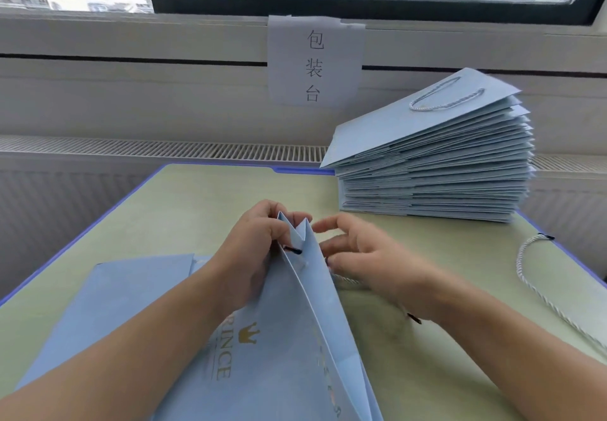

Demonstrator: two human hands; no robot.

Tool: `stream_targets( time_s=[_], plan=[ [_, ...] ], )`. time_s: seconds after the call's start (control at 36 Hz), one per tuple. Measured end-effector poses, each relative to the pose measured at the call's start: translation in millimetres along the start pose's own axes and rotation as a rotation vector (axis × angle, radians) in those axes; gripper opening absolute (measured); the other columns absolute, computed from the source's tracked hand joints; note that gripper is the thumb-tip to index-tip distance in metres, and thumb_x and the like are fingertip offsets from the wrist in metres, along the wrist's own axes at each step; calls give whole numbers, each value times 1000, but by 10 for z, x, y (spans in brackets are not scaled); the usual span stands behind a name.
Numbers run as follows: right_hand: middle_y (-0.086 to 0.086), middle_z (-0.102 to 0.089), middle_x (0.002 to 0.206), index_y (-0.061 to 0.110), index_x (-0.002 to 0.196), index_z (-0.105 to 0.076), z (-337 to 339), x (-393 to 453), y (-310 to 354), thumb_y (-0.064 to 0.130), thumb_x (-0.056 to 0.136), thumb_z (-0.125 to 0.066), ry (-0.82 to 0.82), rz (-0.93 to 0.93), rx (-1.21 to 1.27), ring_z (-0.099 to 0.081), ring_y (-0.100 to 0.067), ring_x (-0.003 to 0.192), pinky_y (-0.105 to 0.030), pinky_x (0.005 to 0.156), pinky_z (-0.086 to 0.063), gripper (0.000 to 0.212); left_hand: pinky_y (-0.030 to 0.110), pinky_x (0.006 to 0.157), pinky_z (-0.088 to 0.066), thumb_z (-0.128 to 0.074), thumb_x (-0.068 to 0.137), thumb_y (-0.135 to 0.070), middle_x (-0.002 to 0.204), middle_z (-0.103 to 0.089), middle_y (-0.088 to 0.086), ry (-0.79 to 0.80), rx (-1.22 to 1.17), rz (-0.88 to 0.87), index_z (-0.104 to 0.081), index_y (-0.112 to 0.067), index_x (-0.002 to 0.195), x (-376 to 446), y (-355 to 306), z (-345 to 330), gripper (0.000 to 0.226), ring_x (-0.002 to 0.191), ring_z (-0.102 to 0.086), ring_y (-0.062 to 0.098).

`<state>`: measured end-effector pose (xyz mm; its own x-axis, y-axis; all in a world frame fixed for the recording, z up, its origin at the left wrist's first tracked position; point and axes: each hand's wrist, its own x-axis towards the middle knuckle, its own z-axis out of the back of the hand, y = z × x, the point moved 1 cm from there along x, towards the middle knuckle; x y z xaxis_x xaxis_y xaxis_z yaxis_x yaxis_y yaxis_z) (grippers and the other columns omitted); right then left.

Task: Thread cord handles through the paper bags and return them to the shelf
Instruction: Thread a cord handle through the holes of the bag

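At the near middle of the table (164, 197), the paper bag (295, 338) stands half open, its mouth edge pinched by the left hand (253, 249) beside a dark cord tip (293, 250). Just right, the right hand (361, 256) hovers with fingers loosely spread; whether it holds cord I cannot tell. Steadying the rim and feeding the tip straight should work best; a loose cord (538, 276) lies far right.

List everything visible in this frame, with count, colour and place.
bag in hand: one, light blue, gold print, centre front
flat bag: one, light blue, on table, left
bag stack: many, light blue, table's far right
loose cord: one, white, dark tips, table's right edge
table: one, pale green, blue rim
paper sign: one, white, on wall
left hand: grips the bag's top
right hand: fingers curled beside the bag
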<state>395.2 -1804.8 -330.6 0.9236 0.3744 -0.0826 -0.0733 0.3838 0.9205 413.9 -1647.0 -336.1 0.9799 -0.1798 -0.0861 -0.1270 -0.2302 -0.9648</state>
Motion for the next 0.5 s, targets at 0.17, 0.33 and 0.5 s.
stream_targets(
  time_s=[0.17, 0.33, 0.5],
  plan=[
    [-13, -59, 70, 7, 115, -52, 88, -36, 19, 0, 95, -49, 132, -34, 172, -54, -15, 62, -23, 60, -45, 21, 27, 58, -48, -42, 43, -2, 82, -70, 0, -33, 47, -83, -42, -12, 72, 22, -42, 45, 31, 63, -61, 15],
    [3, -45, 50, 7, 105, -51, 556, -42, -36, -1, 99, -39, 233, -102, 34, -40, -13, 49, -20, 48, -34, 16, 34, 68, -43, -41, 43, -2, 80, -69, -1, -10, 104, -69, -42, -14, 74, 60, 40, 20, 33, 74, -54, 24],
    [4, -46, 51, 7, 98, -54, 751, -53, -92, 13, 89, -57, 299, -113, 31, -34, -9, 47, -15, 42, -30, 11, 32, 65, -44, -40, 44, -2, 78, -68, -1, -5, 115, -84, -41, -13, 75, 78, 55, 15, 33, 70, -55, 23]
  ],
)
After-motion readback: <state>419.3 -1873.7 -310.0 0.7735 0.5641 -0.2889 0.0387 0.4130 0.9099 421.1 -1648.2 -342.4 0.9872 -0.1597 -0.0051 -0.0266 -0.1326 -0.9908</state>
